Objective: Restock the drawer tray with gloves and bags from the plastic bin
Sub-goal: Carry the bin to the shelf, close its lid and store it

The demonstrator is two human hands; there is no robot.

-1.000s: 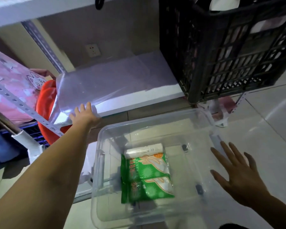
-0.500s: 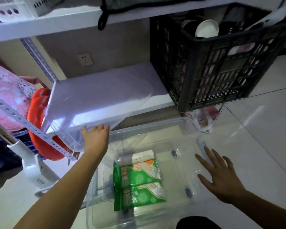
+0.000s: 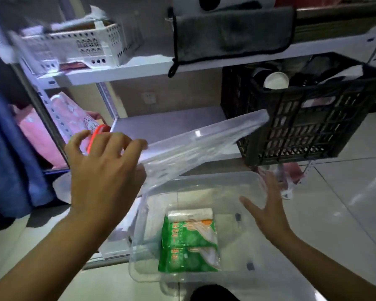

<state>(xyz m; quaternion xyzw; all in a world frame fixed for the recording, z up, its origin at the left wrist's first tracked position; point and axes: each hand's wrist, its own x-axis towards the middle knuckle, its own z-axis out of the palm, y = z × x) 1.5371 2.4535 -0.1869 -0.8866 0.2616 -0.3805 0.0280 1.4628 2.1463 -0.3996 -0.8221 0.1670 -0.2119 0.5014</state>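
Head view: looking down at a pale tiled floor [image 3: 345, 213] in front of a white metal shelf unit [image 3: 152, 68].
Clear plastic bin [image 3: 256, 183]: near centre on the floor, uncovered.
Bin contents: two green plastic packets [image 3: 189, 246] lying flat one behind the other, with a white roll of bags [image 3: 190, 213] just beyond them, touching the far packet.
Right hand [image 3: 267, 216]: empty, fingers spread and straight, at the bin's right side; whether it touches the wall cannot be told.
Left hand [image 3: 104, 168]: raised left of the bin, fingers curled round the near-left edge of a clear plastic lid [image 3: 204, 146].
Lid: tilted, held above the bin's far-left corner, its far end rising to the right toward the crate.
Black lattice plastic crate [image 3: 313, 131]: far right on the lower shelf, a white cup [image 3: 276, 81] inside.
White perforated basket [image 3: 78, 46]: far left on the upper shelf.
Grey cloth [image 3: 232, 33]: hangs over the upper shelf edge.
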